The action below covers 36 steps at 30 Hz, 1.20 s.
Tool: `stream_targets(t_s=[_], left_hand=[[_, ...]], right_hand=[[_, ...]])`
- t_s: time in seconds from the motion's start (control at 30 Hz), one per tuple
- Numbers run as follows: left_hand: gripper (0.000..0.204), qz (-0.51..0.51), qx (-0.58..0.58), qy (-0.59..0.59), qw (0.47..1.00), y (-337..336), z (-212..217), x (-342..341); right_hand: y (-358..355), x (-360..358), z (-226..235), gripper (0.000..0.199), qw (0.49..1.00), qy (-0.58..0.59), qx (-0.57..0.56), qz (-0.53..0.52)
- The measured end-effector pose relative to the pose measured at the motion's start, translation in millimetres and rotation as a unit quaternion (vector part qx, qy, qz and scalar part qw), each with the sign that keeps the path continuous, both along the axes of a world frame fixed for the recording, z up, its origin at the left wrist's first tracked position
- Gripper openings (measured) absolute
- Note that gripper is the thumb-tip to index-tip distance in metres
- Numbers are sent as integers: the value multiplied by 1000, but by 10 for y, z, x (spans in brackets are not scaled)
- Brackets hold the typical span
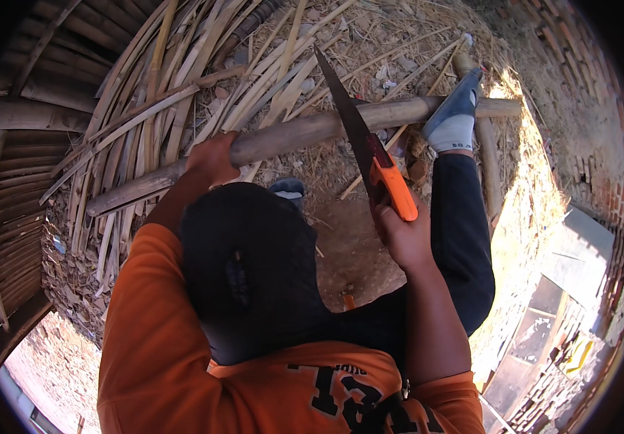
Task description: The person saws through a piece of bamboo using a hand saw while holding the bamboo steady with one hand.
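Two hands (213, 158) (404, 231), one saw (359, 137), one gripped pole (290, 137), two shoes (456, 103) (288, 188), slats (158, 119) too many to count

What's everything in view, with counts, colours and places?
Wooden pole: one, grey-brown, across the middle.
Handsaw: one, dark blade, orange handle, centre, crossing the pole.
Split strips: many, tan, upper left.
Log: one, brown, near pole's right end.
Slatted wall: one, brown, left.
Brick wall: one, reddish, right.
Panels: several, greyish, right.
Unclear object: one, yellow, lower right.
Shoes: two, blue-grey, upper right and centre.
Shirt: one, orange, bottom.
Trousers: one pair, dark, centre.
Left hand: one, bare, on pole.
Right hand: one, bare, on handle.
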<state>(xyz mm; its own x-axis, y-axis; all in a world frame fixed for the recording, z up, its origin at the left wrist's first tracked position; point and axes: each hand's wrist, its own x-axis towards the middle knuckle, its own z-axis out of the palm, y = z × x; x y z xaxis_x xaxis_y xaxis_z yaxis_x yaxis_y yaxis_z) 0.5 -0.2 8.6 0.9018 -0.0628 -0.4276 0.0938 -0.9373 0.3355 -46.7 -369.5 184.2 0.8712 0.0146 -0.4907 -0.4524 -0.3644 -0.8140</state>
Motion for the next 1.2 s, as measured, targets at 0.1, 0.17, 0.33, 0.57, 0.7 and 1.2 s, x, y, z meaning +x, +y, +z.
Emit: stream_targets(t_s=[0.1, 0.17, 0.33, 0.57, 0.7, 1.2], left_hand=[[84, 0, 5, 2, 1000, 24, 59, 11], [84, 1, 18, 9, 1000, -12, 69, -20], [86, 17, 14, -8, 1000, -28, -25, -59], [80, -10, 26, -33, 999, 26, -81, -35], [79, -4, 30, -16, 999, 12, -5, -54], [81, 3, 16, 1, 1000, 18, 21, -37]], right_hand=[[-201, -273, 179, 11, 999, 29, 25, -17], [-213, -424, 211, 10, 1000, 9, 14, -5], [-54, -75, -291, 10, 999, -15, 32, -1], [-141, -258, -268, 20, 999, -15, -24, 28], [-196, -726, -185, 25, 998, -56, -4, 28], [-223, -678, -143, 22, 999, -35, 22, 22]])
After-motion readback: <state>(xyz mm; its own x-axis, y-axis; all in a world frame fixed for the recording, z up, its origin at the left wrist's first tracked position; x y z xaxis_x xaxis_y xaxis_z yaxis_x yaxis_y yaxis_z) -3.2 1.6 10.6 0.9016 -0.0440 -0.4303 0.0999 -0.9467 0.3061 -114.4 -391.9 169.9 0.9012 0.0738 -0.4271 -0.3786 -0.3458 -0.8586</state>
